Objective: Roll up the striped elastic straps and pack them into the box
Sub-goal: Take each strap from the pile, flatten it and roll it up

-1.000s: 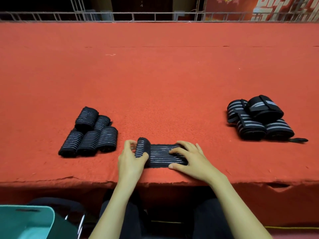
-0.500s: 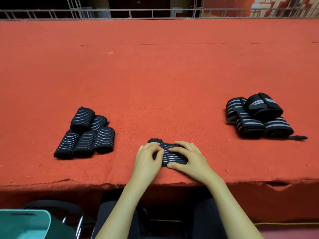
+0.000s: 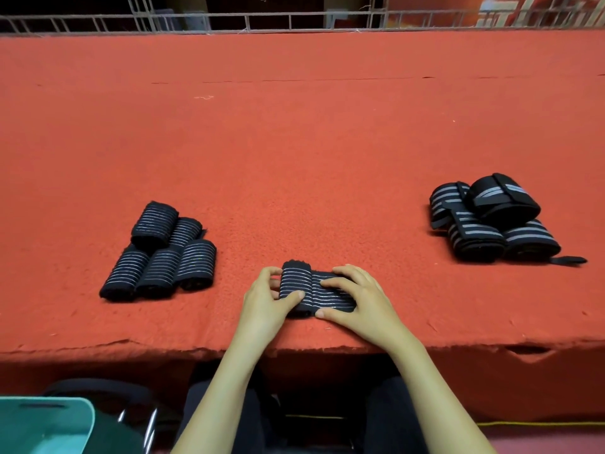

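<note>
Near the bench's (image 3: pixel 294 142) near edge, right of a heap of rolled straps (image 3: pixel 160 253), the left hand (image 3: pixel 262 306) curls round the striped strap's (image 3: pixel 312 291) rolled end (thumb across it); the right hand (image 3: pixel 360 299) presses straight fingers on its flat tail.

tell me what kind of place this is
Probably a small packing workshop, not a home: a long table under red felt, a neat pile of rolled straps, looser straps waiting at right, a half-rolled strap at the near edge, a teal box beside the seat.
</note>
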The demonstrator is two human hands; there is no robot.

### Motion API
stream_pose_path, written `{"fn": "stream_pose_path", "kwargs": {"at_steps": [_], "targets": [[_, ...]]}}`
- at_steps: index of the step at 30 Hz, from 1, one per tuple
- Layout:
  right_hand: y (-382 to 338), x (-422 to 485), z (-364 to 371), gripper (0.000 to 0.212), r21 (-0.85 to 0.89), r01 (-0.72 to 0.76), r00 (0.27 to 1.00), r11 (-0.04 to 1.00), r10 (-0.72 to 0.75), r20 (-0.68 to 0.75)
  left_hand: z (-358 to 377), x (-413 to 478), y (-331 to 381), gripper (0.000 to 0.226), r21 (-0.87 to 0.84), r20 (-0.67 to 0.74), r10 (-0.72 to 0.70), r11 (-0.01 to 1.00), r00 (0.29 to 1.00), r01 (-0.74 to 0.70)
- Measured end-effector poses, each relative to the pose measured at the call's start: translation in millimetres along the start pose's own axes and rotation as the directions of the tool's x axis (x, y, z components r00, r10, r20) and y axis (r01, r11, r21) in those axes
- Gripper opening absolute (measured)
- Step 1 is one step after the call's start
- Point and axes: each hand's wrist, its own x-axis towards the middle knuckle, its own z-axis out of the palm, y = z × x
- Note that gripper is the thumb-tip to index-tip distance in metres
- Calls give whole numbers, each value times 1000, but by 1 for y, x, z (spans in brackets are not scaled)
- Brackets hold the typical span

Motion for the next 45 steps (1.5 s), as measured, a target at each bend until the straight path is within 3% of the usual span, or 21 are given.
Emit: {"fn": "stream_pose_path", "kwargs": {"at_steps": [7, 10, 14, 17, 23, 28, 31, 34, 38, 45], "targets": [[3, 0, -4, 74, -25, -14, 1000, 1000, 15, 13, 27, -5, 13, 40, 238, -89, 165, 961, 982, -140], [12, -3, -14, 86, -52, -22, 999, 998, 24, 34, 35, -6, 16, 41, 333, -66, 258, 916, 964, -222], [20, -9, -25, 83, -43, -51, 999, 998, 51, 10, 40, -7, 18, 46, 388, 6, 328, 870, 945, -304], [19, -11, -25, 82, -20, -68, 998, 997, 68, -10, 40, -5, 20, 50, 355, 43, 333, 876, 942, -326], [18, -11, -26, 79, 4, -48, 999, 999, 48, 14, 43, -1, 28, 25, 191, 148, 351, 907, 925, -375], [18, -13, -32, 77, 74, -30, 997, 997, 24, 76, 30, 7, 23, 31, -11, 196, 231, 972, 953, -234], [18, -14, -31, 76, 76, -30, 998, 997, 25, 58, 31, 7, 21, 25, -50, 203, 167, 986, 965, -160], [19, -14, -33, 70, 101, -28, 996, 994, 20, 87, 35, 6, 22, 25, -59, 187, 81, 996, 979, -71], [26, -15, -48, 47, 149, -45, 982, 988, 17, 186, 42, 4, 27, 28, -31, 157, 75, 997, 985, -71], [29, -23, -60, 26, 243, -173, 982, 954, 188, -37, 67, -1, 39, 29, 110, 93, 231, 964, 968, -241]]}}
